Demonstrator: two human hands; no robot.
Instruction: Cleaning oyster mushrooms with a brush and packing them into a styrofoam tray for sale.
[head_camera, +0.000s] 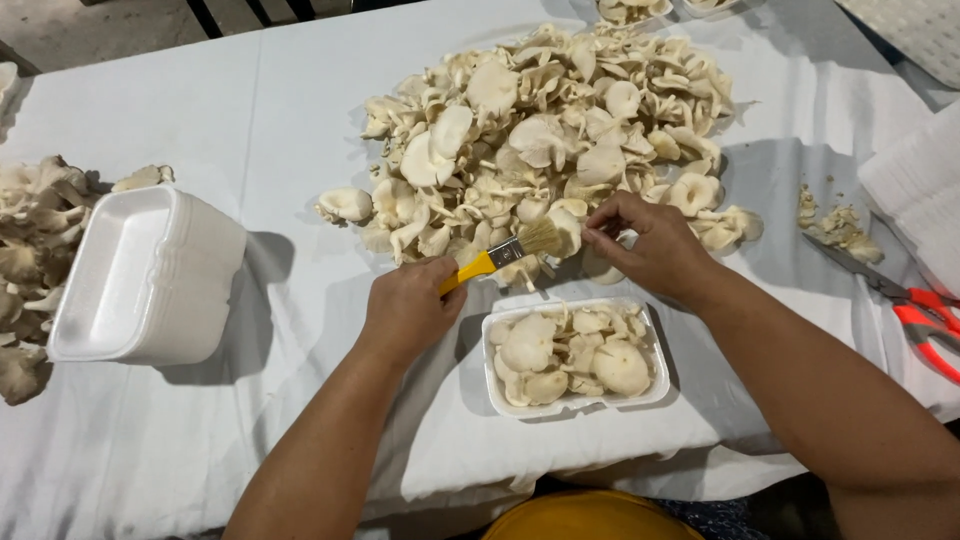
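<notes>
My left hand (408, 305) grips the yellow handle of a small paintbrush (505, 252), its pale bristles pointing right. My right hand (645, 243) holds a single oyster mushroom (568, 222) against those bristles, at the near edge of a big heap of oyster mushrooms (545, 130) on the white tablecloth. Just below both hands sits a white foam tray (650, 392) filled with mushrooms.
A stack of empty white foam trays (140, 285) lies on its side at the left, next to another mushroom pile (30, 250). Red-handled scissors (915, 305) and mushroom trimmings (835, 225) lie at the right. White foam sheets (920, 185) sit at the right edge.
</notes>
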